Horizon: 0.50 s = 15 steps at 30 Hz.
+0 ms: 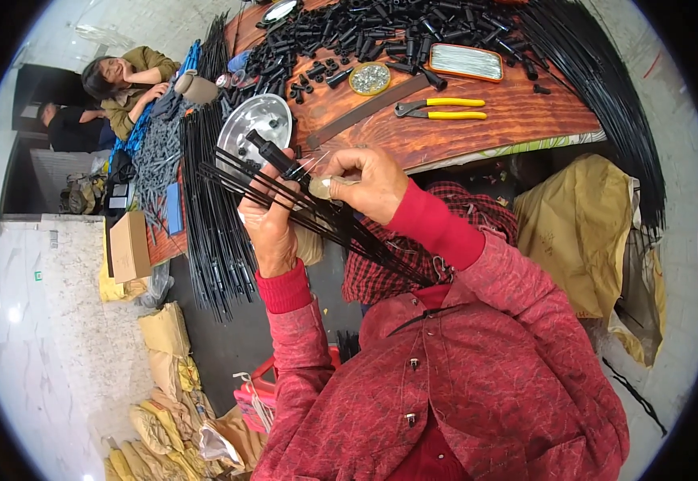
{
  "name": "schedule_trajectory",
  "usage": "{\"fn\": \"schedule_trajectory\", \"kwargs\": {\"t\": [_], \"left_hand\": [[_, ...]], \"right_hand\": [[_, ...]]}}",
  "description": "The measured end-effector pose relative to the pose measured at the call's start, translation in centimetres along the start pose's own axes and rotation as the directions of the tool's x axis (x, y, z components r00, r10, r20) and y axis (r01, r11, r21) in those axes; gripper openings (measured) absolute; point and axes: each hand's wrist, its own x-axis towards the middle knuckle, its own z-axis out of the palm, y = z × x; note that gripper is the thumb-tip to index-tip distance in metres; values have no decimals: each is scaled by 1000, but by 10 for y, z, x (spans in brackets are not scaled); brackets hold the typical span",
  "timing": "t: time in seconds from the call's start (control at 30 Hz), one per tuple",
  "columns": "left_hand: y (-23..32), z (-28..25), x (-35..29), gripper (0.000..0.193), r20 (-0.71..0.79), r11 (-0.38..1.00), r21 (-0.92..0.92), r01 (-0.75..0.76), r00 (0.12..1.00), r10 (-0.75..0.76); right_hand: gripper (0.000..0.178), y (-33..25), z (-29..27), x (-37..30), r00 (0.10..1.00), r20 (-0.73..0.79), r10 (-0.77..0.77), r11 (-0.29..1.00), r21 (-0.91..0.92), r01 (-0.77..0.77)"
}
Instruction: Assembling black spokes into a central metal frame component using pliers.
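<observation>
My left hand (271, 228) is closed around a black ribbed tube (275, 155) and a bundle of long thin black rods (349, 232). The rods slant down to the right, towards my lap. At the tube's lower end, my right hand (371, 183) is closed in a pinch. Thin shiny pins (314, 162) stick out beside its fingers. A pale yellowish rounded piece (320, 187) shows at the thumb; whether it is held or worn there I cannot tell. Just beyond my hands is a shiny metal bowl (235, 120) with a few small black parts inside.
Yellow-handled pliers (455, 103), a flat metal bar (365, 112), a round tin of small metal bits (369, 78) and a tray of pins (467, 62) lie on the wooden table (517, 112). Black tubes (349, 32) are heaped behind. Rod bundles (605, 88) flank both sides. Another person (129, 84) sits far left.
</observation>
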Motion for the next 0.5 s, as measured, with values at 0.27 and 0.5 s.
{"fn": "schedule_trajectory", "kwargs": {"t": [0.27,0.5], "left_hand": [[-3,-3,0,39,27,998,-56,3,1000,-2],[-5,-5,-3,38,21,997,-75,10,1000,-9]], "right_hand": [[15,-3,-1,-1,996,73,45,996,79,-51],[9,-16,11,-13,983,-121,-138,974,-198,112]]}}
